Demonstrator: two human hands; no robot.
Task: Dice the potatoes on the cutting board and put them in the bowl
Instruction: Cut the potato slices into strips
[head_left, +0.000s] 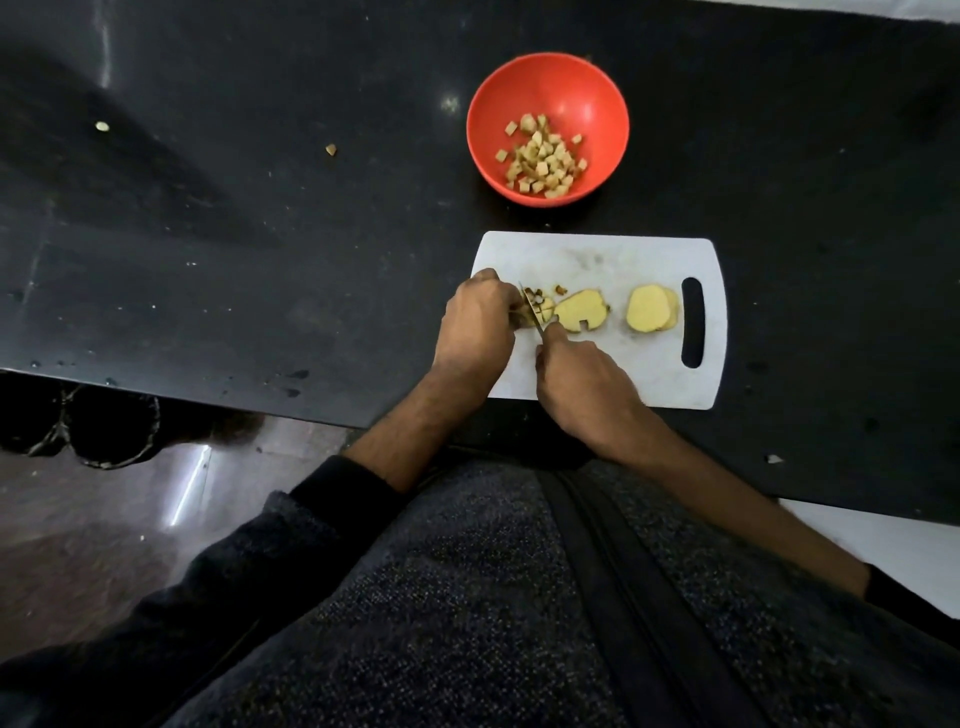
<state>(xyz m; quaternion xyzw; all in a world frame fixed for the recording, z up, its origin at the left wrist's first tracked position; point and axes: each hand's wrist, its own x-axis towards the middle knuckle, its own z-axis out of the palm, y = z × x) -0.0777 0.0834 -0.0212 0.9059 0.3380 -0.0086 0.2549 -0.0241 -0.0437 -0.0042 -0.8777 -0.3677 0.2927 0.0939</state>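
the potato piece being diced (531, 310) lies at the left end of the white cutting board (597, 260), already scored into small cubes and tucked under the left hand (475, 327), whose fingers curl over it and hold it down. the knife (532, 309) crosses it, blade running away from the person and slightly leftward, so the cut line goes across the board's short way. the right hand (584, 382) grips the handle with fingers wrapped closed around it; the handle itself is hidden inside the fist. the piece sits just ahead of and to the left of the right hand, touching the left fingertips, so the left hand is the nearer one and its tips are close to the blade.

just right of the blade lies a partly cut potato slice (581, 312) with a notch gone from its near edge, and further right, near the board's handle slot, a stack of round slices (652, 315). beyond the board, apart from it, stands the red bowl (597, 83) with a heap of diced potato (543, 158) inside. one stray cube (331, 150) lies on the dark surface (260, 234) well to the left.

how much of the held piece is uncut cannot be told; the left hand covers most of it.
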